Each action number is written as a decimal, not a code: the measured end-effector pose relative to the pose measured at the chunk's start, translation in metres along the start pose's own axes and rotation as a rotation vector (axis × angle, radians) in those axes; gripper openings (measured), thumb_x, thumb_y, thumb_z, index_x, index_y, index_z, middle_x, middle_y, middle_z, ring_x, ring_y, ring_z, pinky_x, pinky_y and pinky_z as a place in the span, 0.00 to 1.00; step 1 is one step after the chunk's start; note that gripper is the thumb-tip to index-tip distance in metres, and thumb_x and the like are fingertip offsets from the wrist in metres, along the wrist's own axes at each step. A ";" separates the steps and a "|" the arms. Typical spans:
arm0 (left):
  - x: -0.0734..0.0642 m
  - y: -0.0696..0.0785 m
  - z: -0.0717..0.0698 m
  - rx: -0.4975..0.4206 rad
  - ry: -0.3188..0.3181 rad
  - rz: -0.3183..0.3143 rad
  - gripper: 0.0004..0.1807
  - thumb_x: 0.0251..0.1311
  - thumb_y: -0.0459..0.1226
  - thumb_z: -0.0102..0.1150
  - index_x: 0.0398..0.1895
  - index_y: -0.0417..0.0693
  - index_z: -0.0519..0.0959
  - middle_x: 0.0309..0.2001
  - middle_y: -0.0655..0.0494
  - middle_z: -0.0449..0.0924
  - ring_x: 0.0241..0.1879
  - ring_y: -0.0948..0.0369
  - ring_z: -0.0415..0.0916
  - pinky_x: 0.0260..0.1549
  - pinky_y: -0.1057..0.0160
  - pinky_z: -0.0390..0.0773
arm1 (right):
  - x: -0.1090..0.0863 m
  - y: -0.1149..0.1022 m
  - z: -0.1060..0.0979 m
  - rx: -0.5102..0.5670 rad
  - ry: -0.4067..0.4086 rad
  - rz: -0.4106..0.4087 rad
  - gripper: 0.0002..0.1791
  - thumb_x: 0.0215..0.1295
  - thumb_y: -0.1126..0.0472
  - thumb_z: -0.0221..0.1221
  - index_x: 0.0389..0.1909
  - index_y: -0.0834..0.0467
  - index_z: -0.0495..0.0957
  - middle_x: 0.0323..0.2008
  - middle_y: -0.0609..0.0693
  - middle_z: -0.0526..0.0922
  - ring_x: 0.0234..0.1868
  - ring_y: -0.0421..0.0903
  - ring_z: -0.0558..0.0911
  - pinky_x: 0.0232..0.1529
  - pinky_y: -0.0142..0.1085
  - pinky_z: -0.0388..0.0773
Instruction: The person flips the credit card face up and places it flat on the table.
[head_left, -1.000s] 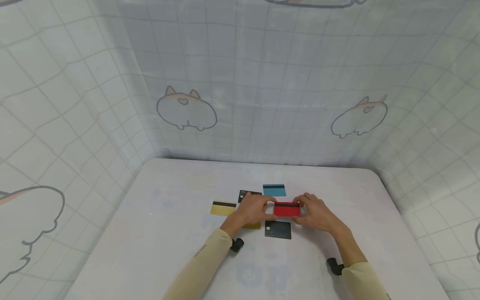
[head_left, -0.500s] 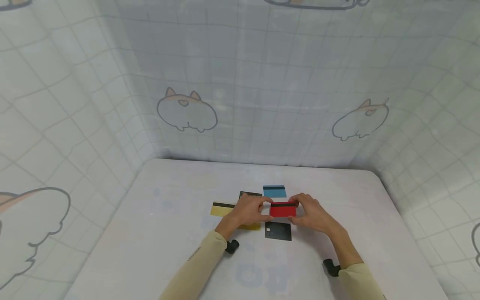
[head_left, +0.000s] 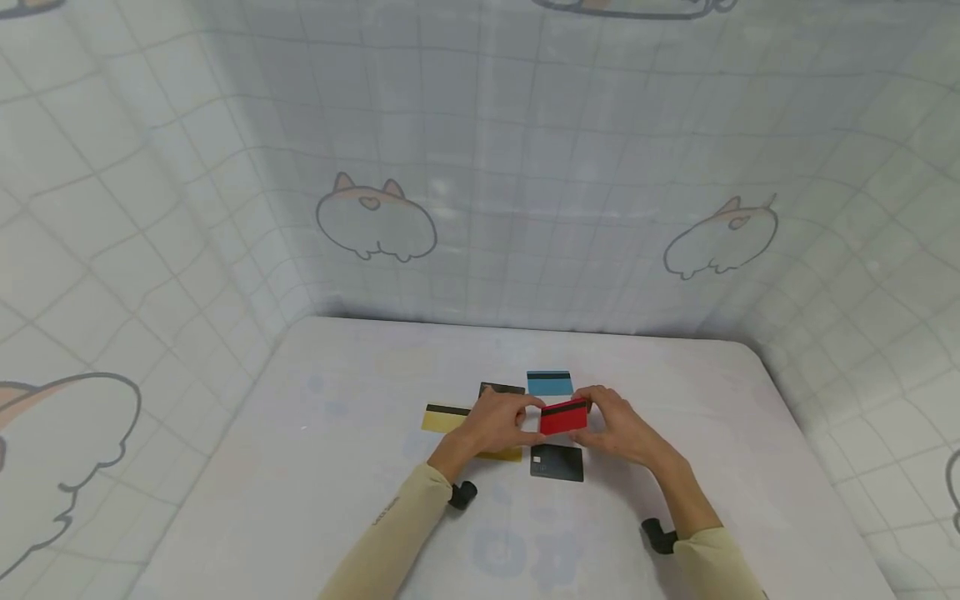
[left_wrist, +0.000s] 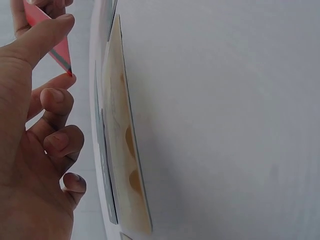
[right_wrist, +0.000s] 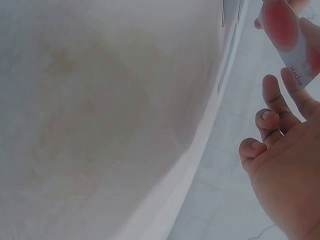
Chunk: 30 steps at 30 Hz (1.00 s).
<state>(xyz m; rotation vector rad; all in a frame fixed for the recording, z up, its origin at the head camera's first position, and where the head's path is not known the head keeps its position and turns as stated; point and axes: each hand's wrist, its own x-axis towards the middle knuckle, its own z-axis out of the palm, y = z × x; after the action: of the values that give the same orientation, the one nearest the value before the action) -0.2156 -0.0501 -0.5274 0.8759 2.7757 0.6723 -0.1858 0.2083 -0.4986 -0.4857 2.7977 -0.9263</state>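
Note:
A red bank card (head_left: 564, 419) with a dark stripe is held up off the table between both hands, its right end tilted higher. My left hand (head_left: 495, 421) pinches the card's left end between thumb and index finger. At the other end, the thumb and index finger of my right hand (head_left: 621, 427) grip it. The right wrist view shows the card's other face (right_wrist: 280, 25), whitish with large red circles. Below the held card lies a black chip card (head_left: 557, 463), and behind it a blue striped card (head_left: 550, 384).
Left of the hands, a yellow striped card (head_left: 444, 419) lies partly covered by the left hand. A dark card (head_left: 512, 388) and a gold card (head_left: 504, 455) are also partly hidden there. The white table (head_left: 360, 467) meets hanging patterned curtains (head_left: 495, 250).
Both hands have shifted a little left with the red card. The card was level before and now slants, its right end turned upward. The cards on the table have stayed put.

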 end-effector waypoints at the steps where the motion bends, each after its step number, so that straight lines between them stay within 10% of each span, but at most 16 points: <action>1: -0.001 0.000 0.000 -0.001 -0.002 0.000 0.31 0.57 0.64 0.64 0.63 0.68 0.77 0.22 0.71 0.71 0.26 0.72 0.69 0.47 0.52 0.66 | 0.000 0.000 0.000 0.011 0.000 0.000 0.36 0.53 0.46 0.74 0.61 0.51 0.71 0.54 0.47 0.76 0.56 0.53 0.72 0.54 0.55 0.76; 30: -0.009 0.011 0.003 0.028 -0.013 0.038 0.32 0.59 0.64 0.62 0.64 0.66 0.76 0.20 0.71 0.71 0.24 0.71 0.68 0.44 0.55 0.66 | -0.009 -0.015 0.009 0.171 -0.021 -0.076 0.34 0.60 0.53 0.70 0.64 0.46 0.65 0.49 0.44 0.78 0.50 0.51 0.73 0.39 0.42 0.75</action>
<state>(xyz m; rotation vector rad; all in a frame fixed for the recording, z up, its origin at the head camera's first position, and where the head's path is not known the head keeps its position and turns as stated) -0.2022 -0.0464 -0.5249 0.9368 2.7704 0.6321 -0.1715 0.1948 -0.4962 -0.5751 2.6676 -1.1566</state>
